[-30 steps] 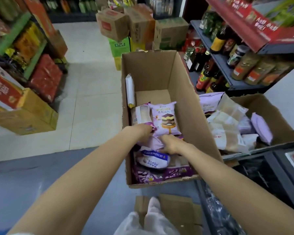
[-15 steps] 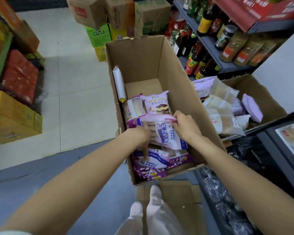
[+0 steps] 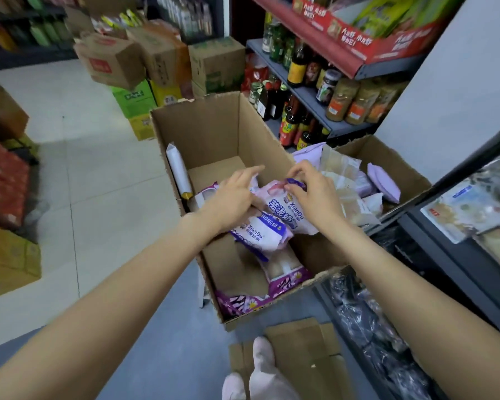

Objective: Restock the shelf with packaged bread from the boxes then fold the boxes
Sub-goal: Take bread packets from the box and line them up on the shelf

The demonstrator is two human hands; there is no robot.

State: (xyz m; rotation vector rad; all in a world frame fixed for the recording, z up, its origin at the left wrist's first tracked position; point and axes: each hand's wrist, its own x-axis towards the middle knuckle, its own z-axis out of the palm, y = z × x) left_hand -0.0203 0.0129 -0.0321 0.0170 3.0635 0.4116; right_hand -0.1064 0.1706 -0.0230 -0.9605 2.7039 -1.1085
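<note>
Both my hands are over the open cardboard box (image 3: pixel 214 131) on the floor, holding bread packs. My left hand (image 3: pixel 231 197) grips a white-and-purple bread pack (image 3: pixel 260 235) from above, fingers curled on it, index finger stretched out past it. My right hand (image 3: pixel 315 197) pinches the top edge of a second pack (image 3: pixel 283 206), thumb and fingertips closed on the wrapper. The two packs touch and overlap, both raised above the box floor, roughly mid-box. More purple flowered packs (image 3: pixel 283 281) lie along the box's near edge and near right corner. A white roll (image 3: pixel 178 168) leans on the box's left wall. A second box (image 3: pixel 399 166) sits just beside the right wall, with pale and lilac packs (image 3: pixel 383 183) in it. Flattened cardboard (image 3: pixel 300 342) lies on the floor at the near side, touching my white shoe (image 3: pixel 264 356). Dark shelf (image 3: pixel 445 255) at right, packaged goods (image 3: pixel 465 209) on it. Bottle shelf (image 3: pixel 309 96) behind.
</note>
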